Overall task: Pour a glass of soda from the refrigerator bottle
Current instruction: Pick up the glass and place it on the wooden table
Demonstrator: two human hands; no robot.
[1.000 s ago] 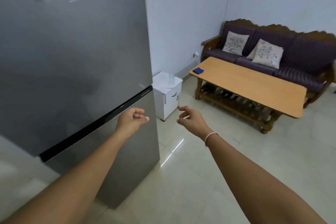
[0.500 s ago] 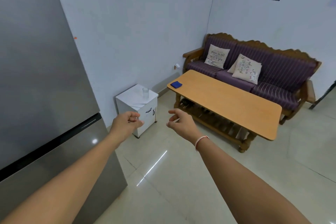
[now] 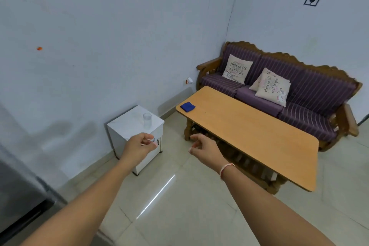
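A clear empty glass (image 3: 147, 120) stands on top of a small white cabinet (image 3: 127, 124) against the wall. The grey refrigerator (image 3: 18, 191) shows only as a closed corner at the lower left. No soda bottle is in view. My left hand (image 3: 139, 147) is stretched out in front of the cabinet, fingers loosely curled, holding nothing. My right hand (image 3: 203, 149) is held out to its right over the floor, fingers relaxed and empty.
A long wooden coffee table (image 3: 249, 136) stands right of the cabinet with a blue cloth (image 3: 187, 106) on its near corner. A purple sofa (image 3: 299, 94) with two cushions lines the far wall. Pale tiled floor (image 3: 179, 205) lies between me and the cabinet.
My view has swung right, away from the refrigerator, which has slid to the left edge. The cabinet with the glass now sits centre. Both hands stay outstretched and empty.
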